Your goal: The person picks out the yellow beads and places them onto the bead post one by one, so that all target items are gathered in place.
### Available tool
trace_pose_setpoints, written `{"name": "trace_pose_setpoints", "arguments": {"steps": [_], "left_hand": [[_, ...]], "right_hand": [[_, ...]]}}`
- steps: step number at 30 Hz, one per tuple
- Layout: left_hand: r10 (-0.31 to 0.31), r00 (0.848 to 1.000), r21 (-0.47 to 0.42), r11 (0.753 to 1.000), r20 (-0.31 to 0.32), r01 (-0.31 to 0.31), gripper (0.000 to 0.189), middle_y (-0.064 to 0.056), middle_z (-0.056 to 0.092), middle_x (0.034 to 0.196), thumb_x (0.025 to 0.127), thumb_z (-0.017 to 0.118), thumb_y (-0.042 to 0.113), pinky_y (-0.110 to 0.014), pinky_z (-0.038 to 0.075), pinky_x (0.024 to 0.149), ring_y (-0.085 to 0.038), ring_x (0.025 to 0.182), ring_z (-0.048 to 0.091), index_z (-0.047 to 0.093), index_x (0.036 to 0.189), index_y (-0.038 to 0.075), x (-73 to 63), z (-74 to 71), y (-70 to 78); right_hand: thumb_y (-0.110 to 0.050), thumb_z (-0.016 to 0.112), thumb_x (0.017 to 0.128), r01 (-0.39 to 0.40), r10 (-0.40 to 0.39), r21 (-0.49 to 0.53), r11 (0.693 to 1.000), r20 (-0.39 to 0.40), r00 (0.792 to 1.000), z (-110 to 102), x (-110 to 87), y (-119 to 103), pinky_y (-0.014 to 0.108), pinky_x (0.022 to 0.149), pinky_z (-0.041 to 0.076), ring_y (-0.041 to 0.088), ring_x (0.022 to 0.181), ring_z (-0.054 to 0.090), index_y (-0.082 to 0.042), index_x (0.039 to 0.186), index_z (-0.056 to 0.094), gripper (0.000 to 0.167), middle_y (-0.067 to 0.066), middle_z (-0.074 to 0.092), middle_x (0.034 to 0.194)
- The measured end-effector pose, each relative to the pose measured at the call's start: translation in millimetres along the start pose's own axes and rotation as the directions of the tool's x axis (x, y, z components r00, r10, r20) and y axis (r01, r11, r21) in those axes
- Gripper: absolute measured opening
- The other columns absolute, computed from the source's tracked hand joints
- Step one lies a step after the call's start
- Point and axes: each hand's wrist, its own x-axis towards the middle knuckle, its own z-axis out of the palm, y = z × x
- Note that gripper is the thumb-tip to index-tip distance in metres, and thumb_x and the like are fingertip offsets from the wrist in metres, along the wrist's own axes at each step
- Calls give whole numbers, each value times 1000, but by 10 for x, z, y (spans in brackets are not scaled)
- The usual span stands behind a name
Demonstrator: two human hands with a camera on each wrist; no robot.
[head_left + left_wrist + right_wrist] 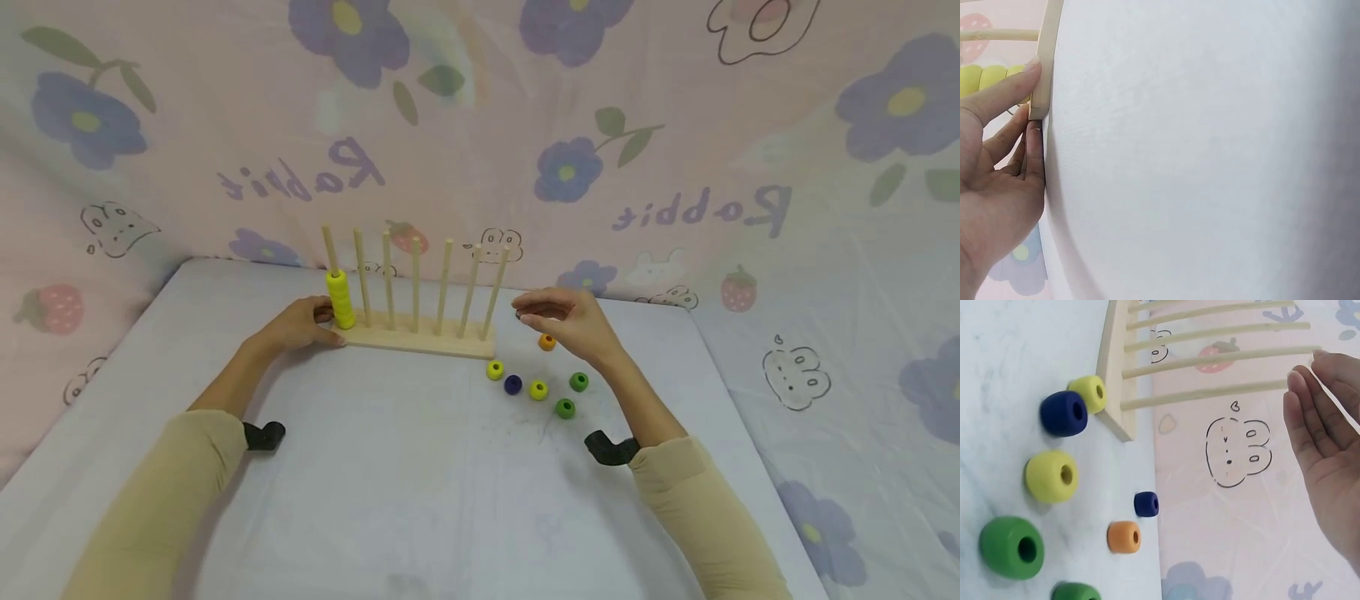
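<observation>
A wooden peg stand (420, 341) with several upright pegs stands toward the back of the table. Yellow beads (341, 304) are stacked on its leftmost peg; the other pegs are bare. My left hand (300, 323) grips the base's left end, with the thumb (1013, 87) on its front edge and fingers behind. Just right of the rightmost peg, my right hand (566, 321) hovers above the table. Its fingers (1319, 415) are nearly straight, and no bead shows between them. Below it lie loose beads: yellow (1047, 478), navy blue (1060, 415), green (1004, 547) and orange (1121, 537).
A second navy blue bead (1145, 505) lies behind the orange one, near the back of the table. White cloth (375, 467) covers the tabletop. A printed curtain (465, 150) with flowers and rabbits hangs close behind the peg stand.
</observation>
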Motion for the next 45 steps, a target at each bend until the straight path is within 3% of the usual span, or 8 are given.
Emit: {"name": "trace_pose_setpoints", "arguments": {"steps": [7, 14, 20, 26, 30, 36, 41, 45], "left_hand": [[3, 1000, -4, 1000, 1, -3, 91, -32, 36, 150, 82, 82, 16, -51, 29, 117, -44, 138, 38, 27, 149, -13, 6, 9, -2], [2, 1000, -12, 1000, -6, -2, 90, -32, 37, 149, 83, 82, 15, -52, 28, 118, -44, 138, 38, 27, 149, -12, -3, 0, -2], [7, 1000, -19, 1000, -6, -7, 90, -31, 37, 150, 82, 82, 14, -52, 28, 118, -43, 138, 37, 27, 149, -12, -2, -8, -10], [-1, 1000, -20, 1000, -6, 1, 90, -31, 36, 150, 82, 82, 14, -51, 28, 118, -43, 139, 37, 27, 149, -12, 18, 6, -20], [-5, 1000, -15, 1000, -4, 5, 91, -31, 36, 150, 82, 82, 13, -51, 28, 118, -43, 138, 37, 27, 149, -12, 24, 0, -36], [7, 1000, -21, 1000, 0, -7, 91, -31, 36, 150, 82, 82, 15, -52, 28, 117, -43, 138, 37, 27, 150, -11, 16, -2, -39], [9, 1000, -18, 1000, 2, -9, 91, -30, 37, 150, 82, 82, 15, -52, 28, 118, -42, 138, 37, 27, 150, -10, 7, -5, -39], [17, 1000, -24, 1000, 6, -16, 91, -30, 37, 150, 83, 82, 16, -52, 28, 118, -42, 138, 37, 27, 150, -10, 3, -5, -39]], "right_hand": [[-6, 70, 92, -63, 63, -26, 998, -34, 997, -76, -228, 137, 25, 85, 57, 18, 101, 69, -1, 116, 71, 24, 18, 70, 116], [-1, 70, 91, -128, 127, -8, 992, -47, 991, -99, -425, 291, 24, 83, 58, 35, 102, 68, 1, 117, 70, 26, 20, 70, 113], [-11, 73, 90, -183, 183, -1, 983, -49, 982, -75, -548, 380, 23, 84, 57, 18, 101, 70, -3, 115, 72, 26, 20, 70, 116], [-12, 74, 90, -214, 214, -6, 977, -34, 976, -43, -656, 484, 24, 84, 58, 17, 99, 70, -3, 113, 72, 25, 24, 68, 117], [-7, 73, 91, -193, 192, -9, 981, -39, 981, 4, -710, 566, 23, 83, 58, 23, 100, 71, 1, 113, 71, 24, 23, 70, 114], [4, 67, 91, -202, 193, -94, 975, -93, 977, 160, -807, 478, 25, 85, 58, 36, 102, 68, 8, 117, 68, 26, 25, 69, 115], [0, 70, 90, -230, 215, -133, 964, -118, 970, 223, -871, 653, 34, 87, 58, 33, 104, 68, 2, 118, 70, 28, 19, 70, 116], [-6, 72, 90, -268, 256, -139, 953, -101, 961, 242, -907, 731, 27, 89, 56, 26, 107, 68, -4, 120, 71, 30, 12, 71, 117]]}}
